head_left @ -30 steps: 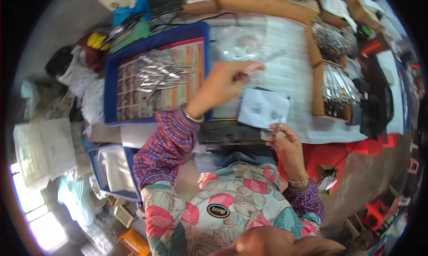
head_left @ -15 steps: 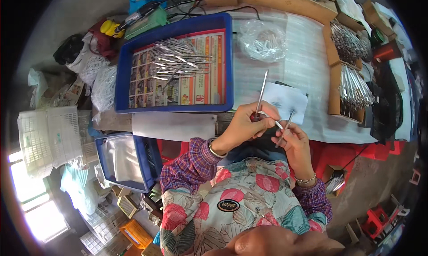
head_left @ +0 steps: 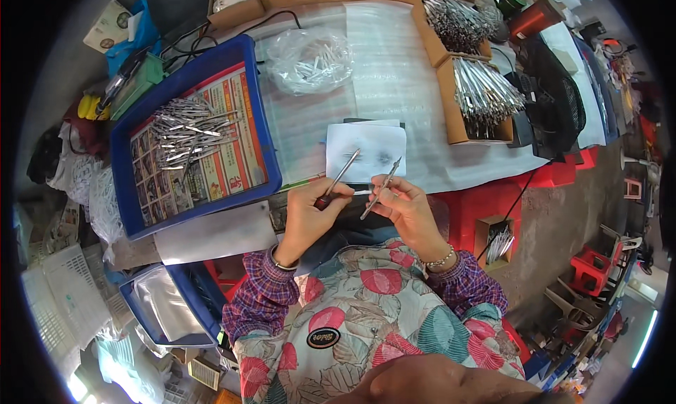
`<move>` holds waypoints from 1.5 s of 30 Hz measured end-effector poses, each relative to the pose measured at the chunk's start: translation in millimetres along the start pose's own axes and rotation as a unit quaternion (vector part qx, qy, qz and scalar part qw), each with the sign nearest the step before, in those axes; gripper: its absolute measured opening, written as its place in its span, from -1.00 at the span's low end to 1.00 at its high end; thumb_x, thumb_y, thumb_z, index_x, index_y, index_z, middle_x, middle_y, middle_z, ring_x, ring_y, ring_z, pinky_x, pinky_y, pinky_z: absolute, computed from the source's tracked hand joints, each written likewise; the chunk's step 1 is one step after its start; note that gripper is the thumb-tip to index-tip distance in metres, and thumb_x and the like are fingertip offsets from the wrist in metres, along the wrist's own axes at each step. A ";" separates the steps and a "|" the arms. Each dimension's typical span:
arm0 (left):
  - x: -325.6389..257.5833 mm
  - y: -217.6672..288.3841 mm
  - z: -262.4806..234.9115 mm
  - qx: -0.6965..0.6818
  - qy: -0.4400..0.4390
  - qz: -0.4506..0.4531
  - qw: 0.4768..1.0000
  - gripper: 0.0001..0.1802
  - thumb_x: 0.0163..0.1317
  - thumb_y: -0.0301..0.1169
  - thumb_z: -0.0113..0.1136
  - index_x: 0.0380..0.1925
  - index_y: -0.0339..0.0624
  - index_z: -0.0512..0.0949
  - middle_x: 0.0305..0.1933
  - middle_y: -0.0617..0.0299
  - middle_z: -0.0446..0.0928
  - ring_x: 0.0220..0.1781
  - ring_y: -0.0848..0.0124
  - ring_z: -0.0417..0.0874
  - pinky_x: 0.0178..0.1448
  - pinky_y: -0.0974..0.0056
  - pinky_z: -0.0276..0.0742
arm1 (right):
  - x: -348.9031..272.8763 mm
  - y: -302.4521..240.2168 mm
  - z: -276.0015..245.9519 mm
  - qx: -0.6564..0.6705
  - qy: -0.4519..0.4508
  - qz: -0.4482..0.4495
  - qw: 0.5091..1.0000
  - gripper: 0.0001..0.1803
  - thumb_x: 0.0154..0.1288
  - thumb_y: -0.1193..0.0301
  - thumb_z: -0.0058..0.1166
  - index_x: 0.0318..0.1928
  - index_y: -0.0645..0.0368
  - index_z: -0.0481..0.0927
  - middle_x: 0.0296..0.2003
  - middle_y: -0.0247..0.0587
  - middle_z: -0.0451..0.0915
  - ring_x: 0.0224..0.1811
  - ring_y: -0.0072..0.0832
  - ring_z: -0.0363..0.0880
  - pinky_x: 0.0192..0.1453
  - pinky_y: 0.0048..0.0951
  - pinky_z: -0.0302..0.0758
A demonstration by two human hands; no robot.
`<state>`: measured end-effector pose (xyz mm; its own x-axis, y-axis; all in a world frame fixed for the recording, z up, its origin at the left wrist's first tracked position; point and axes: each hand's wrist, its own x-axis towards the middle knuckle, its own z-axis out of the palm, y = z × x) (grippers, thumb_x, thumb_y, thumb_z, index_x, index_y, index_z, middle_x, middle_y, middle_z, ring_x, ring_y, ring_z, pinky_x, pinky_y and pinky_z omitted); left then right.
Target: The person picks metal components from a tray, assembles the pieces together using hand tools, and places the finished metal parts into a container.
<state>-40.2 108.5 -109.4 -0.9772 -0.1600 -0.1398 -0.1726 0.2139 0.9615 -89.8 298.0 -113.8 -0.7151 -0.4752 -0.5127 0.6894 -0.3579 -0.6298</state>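
Observation:
My left hand (head_left: 308, 212) is closed round a dark red handle with a thin metal shaft, perhaps a screwdriver (head_left: 343, 170), tilted up and to the right. A short white piece (head_left: 361, 192) extends from that hand's fingertips toward the other hand. In my right hand (head_left: 410, 214), the thumb and fingers pinch a slim, pointed metal rod (head_left: 381, 187), its tip upward. The white piece meets the rod or passes close by it; I cannot tell which. Just beyond both hands lies a white paper pad (head_left: 360, 145) with dark grey smudges; both tool tips are over it.
A blue tray (head_left: 271, 150) lined with printed paper holds a heap of slim metal pieces on the left. Behind sits a clear plastic bag (head_left: 310, 60) of small pieces. Cardboard boxes (head_left: 448, 98) full of metal rods stand at right. A red stool (head_left: 591, 263) is on the floor.
The view has swung to the right, so the tray and bag appear further left. The left hand's shaft, nearly upright before, now leans further right. Both hands keep their hold.

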 end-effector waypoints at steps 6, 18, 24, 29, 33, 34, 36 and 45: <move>2.7 18.6 11.6 0.045 0.058 0.114 0.991 -0.84 0.00 -0.66 0.23 -0.36 -0.28 0.62 -0.51 0.21 0.54 -0.54 0.55 0.51 -0.45 0.46 0.39 | 0.0 6.1 0.2 -0.007 -0.009 -0.027 1.000 -0.79 0.25 0.53 0.14 -0.10 0.25 0.59 -0.04 -0.27 0.54 -0.11 -0.54 0.55 0.03 -0.41 0.59; -7.8 19.1 28.1 0.072 0.007 0.153 0.985 -0.71 -0.01 -0.66 0.24 -0.21 -0.23 0.60 -0.44 0.13 0.54 -0.55 0.34 0.55 -0.47 0.35 0.43 | 3.7 11.0 -5.8 -0.030 0.052 -0.067 0.996 -0.83 0.22 0.59 0.12 -0.15 0.28 0.62 -0.06 -0.27 0.54 -0.12 -0.54 0.56 0.00 -0.46 0.61; -8.4 15.3 24.9 0.080 0.011 0.142 0.987 -0.72 0.01 -0.65 0.24 -0.21 -0.23 0.59 -0.42 0.13 0.55 -0.51 0.33 0.58 -0.45 0.35 0.47 | 4.2 8.6 0.3 -0.017 0.017 -0.080 0.996 -0.81 0.21 0.59 0.13 -0.13 0.28 0.62 -0.08 -0.25 0.55 -0.12 -0.52 0.58 -0.03 -0.49 0.60; -0.7 17.9 14.1 0.066 0.042 0.113 0.991 -0.76 0.04 -0.67 0.21 -0.25 -0.24 0.61 -0.45 0.14 0.54 -0.51 0.43 0.56 -0.42 0.43 0.44 | -0.2 -5.9 -0.6 -0.049 -0.008 -0.001 0.999 -0.76 0.22 0.56 0.14 -0.08 0.29 0.61 -0.18 -0.28 0.59 -0.13 -0.52 0.59 -0.05 -0.54 0.59; 3.1 17.2 7.0 0.086 0.039 0.113 0.989 -0.75 0.02 -0.69 0.21 -0.25 -0.25 0.61 -0.46 0.14 0.54 -0.52 0.42 0.53 -0.42 0.42 0.42 | -14.0 -22.8 0.5 -0.398 -0.056 -0.160 0.901 -0.75 0.15 0.58 0.17 -0.12 0.21 0.64 -0.25 -0.27 0.61 -0.20 -0.51 0.60 -0.17 -0.53 0.55; 3.6 16.7 6.0 0.093 0.030 0.122 0.988 -0.74 0.01 -0.69 0.21 -0.26 -0.24 0.61 -0.46 0.14 0.54 -0.53 0.41 0.52 -0.43 0.41 0.41 | -13.3 -29.9 4.9 -0.522 -0.036 -0.338 0.783 -0.73 0.10 0.59 0.17 -0.13 0.18 0.65 -0.26 -0.27 0.60 -0.19 -0.44 0.59 -0.15 -0.48 0.54; 2.8 16.0 6.0 0.102 0.020 0.127 0.986 -0.74 0.00 -0.69 0.21 -0.26 -0.24 0.61 -0.46 0.14 0.53 -0.54 0.40 0.52 -0.43 0.40 0.40 | -11.8 -42.8 15.1 -0.622 -0.011 -0.496 0.606 -0.71 0.00 0.59 0.19 -0.18 0.15 0.64 -0.26 -0.29 0.59 -0.14 -0.25 0.54 -0.04 -0.26 0.49; 14.0 14.5 4.3 0.118 -0.005 0.155 0.981 -0.76 -0.02 -0.69 0.22 -0.30 -0.25 0.60 -0.43 0.14 0.54 -0.54 0.34 0.54 -0.44 0.37 0.42 | 19.3 -36.4 -1.6 -0.650 -0.027 -0.474 0.593 -0.80 0.02 0.49 0.22 -0.26 0.13 0.61 -0.33 -0.26 0.59 -0.14 -0.23 0.54 0.06 -0.09 0.42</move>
<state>-56.8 113.5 -98.4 -0.9881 -0.0433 0.1476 0.1105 0.4676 0.8770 -128.9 303.2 -101.7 -0.6805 -0.5939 0.4291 -0.7172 0.4202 -0.5559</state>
